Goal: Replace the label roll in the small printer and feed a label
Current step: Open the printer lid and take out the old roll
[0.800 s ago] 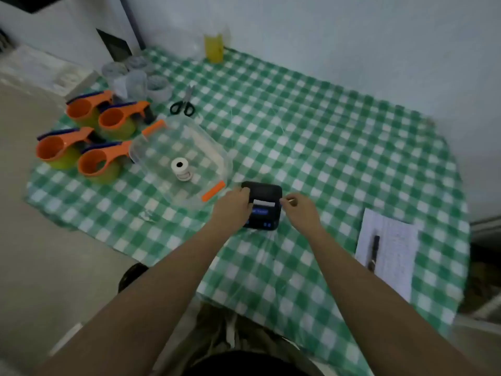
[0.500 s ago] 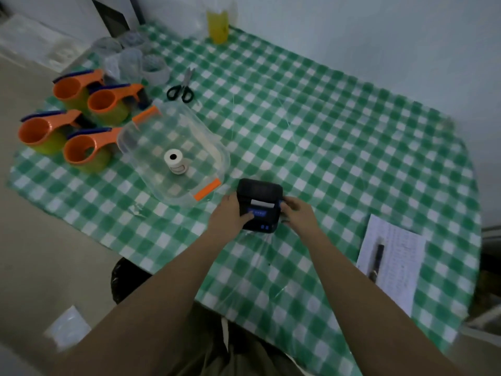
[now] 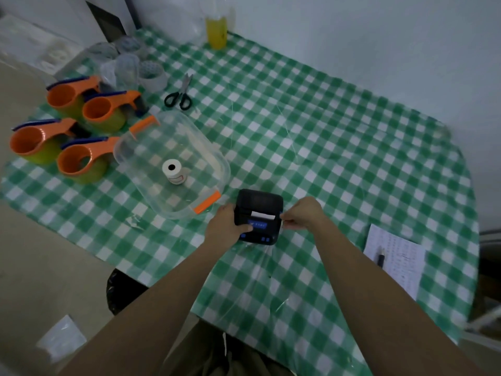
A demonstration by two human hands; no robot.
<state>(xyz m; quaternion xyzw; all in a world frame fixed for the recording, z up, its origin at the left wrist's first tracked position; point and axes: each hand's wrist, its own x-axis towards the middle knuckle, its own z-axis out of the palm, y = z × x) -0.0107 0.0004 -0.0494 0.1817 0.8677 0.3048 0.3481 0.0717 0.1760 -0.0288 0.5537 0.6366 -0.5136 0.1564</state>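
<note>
A small black printer [image 3: 259, 206] lies flat on the green checked tablecloth [image 3: 339, 147], its lid closed, with a strip of white label showing at its slot and a blue panel below. My left hand [image 3: 226, 226] grips the printer's left side, thumb on the front near the blue panel. My right hand [image 3: 305, 214] touches the printer's right edge with pinched fingertips. A white label roll [image 3: 173, 172] stands on end inside a clear plastic box [image 3: 206, 158] to the left of the printer.
Several orange-and-green tape dispensers [image 3: 81, 158] stand at the far left. Black-handled scissors [image 3: 180, 92], clear cups [image 3: 126, 69] and a yellow bottle [image 3: 216, 32] sit toward the back. A printed sheet [image 3: 398, 256] with a pen [image 3: 381, 257] lies at the right.
My left thumb has come round onto the printer's front. My right fingers have closed in on its right edge. The view has shifted, and the printer itself stays in place.
</note>
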